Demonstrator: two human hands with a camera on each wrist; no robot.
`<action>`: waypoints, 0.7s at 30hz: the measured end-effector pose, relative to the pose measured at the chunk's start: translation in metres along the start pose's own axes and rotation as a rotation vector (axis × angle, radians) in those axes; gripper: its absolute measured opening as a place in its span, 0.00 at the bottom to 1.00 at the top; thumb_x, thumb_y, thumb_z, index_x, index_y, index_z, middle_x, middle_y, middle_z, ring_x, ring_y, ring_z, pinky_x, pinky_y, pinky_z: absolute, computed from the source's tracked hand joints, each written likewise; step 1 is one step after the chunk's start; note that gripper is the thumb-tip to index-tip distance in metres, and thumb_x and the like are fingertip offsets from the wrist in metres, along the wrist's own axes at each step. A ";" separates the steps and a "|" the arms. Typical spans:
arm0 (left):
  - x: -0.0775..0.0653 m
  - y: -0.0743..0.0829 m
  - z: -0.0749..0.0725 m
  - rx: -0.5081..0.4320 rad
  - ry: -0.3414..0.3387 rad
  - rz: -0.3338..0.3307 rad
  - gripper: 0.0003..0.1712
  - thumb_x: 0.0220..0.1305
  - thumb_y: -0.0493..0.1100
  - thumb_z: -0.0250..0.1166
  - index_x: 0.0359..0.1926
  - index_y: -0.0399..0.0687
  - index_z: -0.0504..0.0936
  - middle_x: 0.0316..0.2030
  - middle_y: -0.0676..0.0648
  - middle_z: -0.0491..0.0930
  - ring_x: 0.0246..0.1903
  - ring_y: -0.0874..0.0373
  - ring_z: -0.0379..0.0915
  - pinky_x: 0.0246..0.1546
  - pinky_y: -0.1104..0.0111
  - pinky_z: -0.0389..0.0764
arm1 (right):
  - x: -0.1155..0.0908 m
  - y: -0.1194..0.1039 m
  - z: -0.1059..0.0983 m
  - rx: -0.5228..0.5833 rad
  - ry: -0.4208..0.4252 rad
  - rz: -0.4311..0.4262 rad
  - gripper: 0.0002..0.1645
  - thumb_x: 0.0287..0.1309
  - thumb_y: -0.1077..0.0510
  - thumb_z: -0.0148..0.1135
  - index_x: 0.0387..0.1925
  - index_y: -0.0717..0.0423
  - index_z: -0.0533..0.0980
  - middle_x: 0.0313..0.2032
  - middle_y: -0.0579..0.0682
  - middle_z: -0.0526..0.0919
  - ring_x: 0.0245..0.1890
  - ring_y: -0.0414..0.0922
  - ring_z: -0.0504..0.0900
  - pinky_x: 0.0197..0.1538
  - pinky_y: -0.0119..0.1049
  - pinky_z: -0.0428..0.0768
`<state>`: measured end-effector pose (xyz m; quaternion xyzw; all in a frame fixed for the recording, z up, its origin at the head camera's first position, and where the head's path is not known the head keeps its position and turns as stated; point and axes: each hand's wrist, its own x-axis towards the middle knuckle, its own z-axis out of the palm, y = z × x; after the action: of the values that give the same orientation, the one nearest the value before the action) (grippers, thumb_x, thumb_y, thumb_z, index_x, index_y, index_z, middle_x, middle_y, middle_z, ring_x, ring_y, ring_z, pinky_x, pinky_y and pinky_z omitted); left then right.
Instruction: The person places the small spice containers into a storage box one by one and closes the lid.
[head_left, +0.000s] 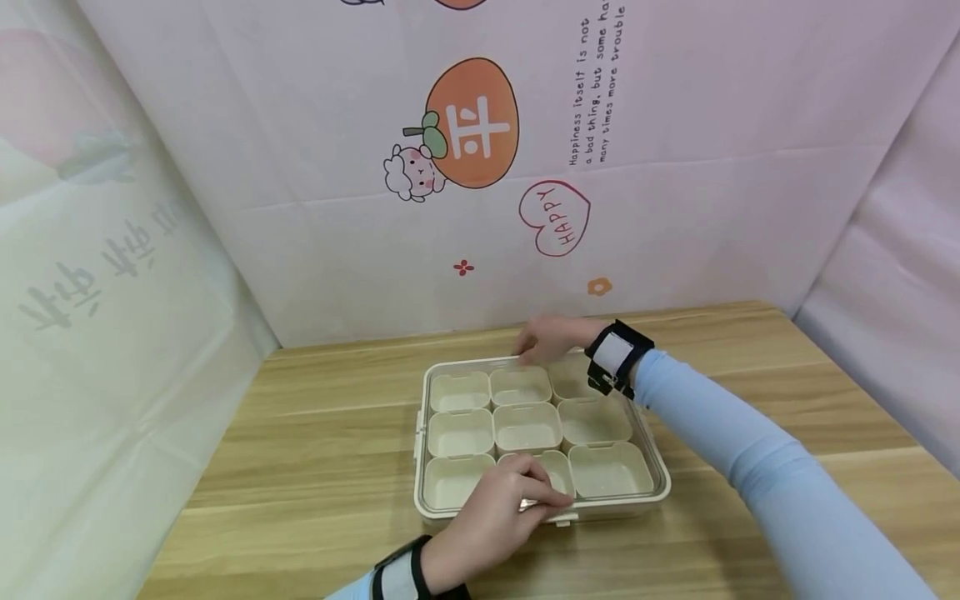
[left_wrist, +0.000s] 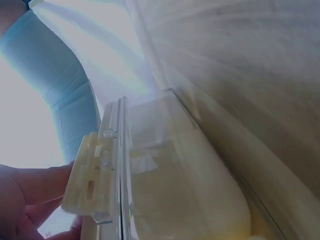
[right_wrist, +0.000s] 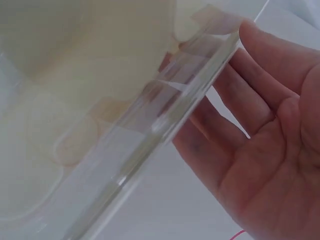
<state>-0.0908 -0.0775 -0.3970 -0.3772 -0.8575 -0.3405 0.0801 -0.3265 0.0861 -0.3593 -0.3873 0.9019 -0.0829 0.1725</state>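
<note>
A cream storage box [head_left: 543,510] with a clear lid [left_wrist: 160,165] sits on the wooden table; inside are several rounded cream cups [head_left: 528,427] in rows. At its near edge my left hand [head_left: 504,507] grips the rim, thumb and index finger bent around it. The left wrist view shows those fingers against a cream latch [left_wrist: 89,175] on the box's side. Across the box, my right hand [head_left: 551,335] holds the far edge. In the right wrist view its thumb [right_wrist: 272,55] rests at the lid's edge, with the other fingers bent along the outer side.
The box stands on the wood-grain table [head_left: 337,433], not far from its back edge. Behind rises a white printed cloth [head_left: 360,250], and further cloth hangs at both sides. My right forearm [head_left: 750,458] crosses over the box's right side.
</note>
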 end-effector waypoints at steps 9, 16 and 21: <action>-0.001 0.002 0.010 0.219 0.022 0.075 0.20 0.44 0.43 0.76 0.43 0.56 0.87 0.33 0.55 0.70 0.36 0.64 0.65 0.41 0.78 0.67 | 0.004 -0.002 -0.008 -0.032 -0.086 -0.013 0.17 0.63 0.54 0.57 0.50 0.54 0.80 0.49 0.51 0.83 0.53 0.49 0.79 0.58 0.44 0.75; -0.002 0.001 0.017 0.365 0.084 0.204 0.20 0.43 0.40 0.75 0.42 0.55 0.86 0.31 0.54 0.68 0.35 0.62 0.62 0.40 0.76 0.66 | 0.001 -0.007 -0.011 -0.046 -0.127 0.015 0.18 0.65 0.54 0.55 0.53 0.54 0.78 0.51 0.52 0.82 0.55 0.50 0.78 0.59 0.45 0.73; -0.003 0.001 0.018 0.398 0.099 0.238 0.18 0.47 0.38 0.73 0.43 0.54 0.86 0.31 0.53 0.67 0.35 0.62 0.62 0.38 0.77 0.65 | 0.000 -0.012 -0.012 -0.031 -0.150 0.050 0.19 0.66 0.54 0.53 0.56 0.53 0.77 0.52 0.51 0.81 0.55 0.48 0.77 0.59 0.44 0.73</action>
<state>-0.0858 -0.0669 -0.4112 -0.4354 -0.8522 -0.1710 0.2344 -0.3229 0.0784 -0.3451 -0.3725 0.8969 -0.0354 0.2358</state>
